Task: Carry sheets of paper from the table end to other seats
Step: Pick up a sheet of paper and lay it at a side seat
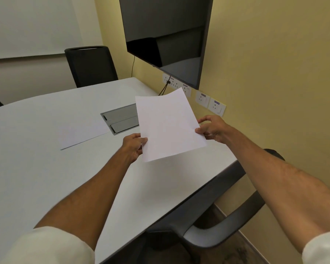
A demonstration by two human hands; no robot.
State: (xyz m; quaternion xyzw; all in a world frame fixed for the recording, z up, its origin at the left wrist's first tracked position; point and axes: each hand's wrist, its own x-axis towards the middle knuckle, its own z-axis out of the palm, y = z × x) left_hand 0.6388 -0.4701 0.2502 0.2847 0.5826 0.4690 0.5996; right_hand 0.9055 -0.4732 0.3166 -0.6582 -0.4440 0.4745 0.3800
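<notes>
A blank white sheet of paper [168, 124] is held in the air above the white table [36, 159], near the table's wall end. My left hand [134, 146] pinches its lower left edge. My right hand [212, 129] pinches its right edge. Both arms reach forward from the bottom of the view. Another white sheet [80, 135] lies flat on the table, to the left of the held one, beside the grey cable box lid [121, 120].
A black chair [91, 66] stands at the table's far side. A second chair's armrest [225, 231] sits under the near right table edge. A dark wall screen [166, 35] hangs over the table end, with wall sockets [211, 102] below it.
</notes>
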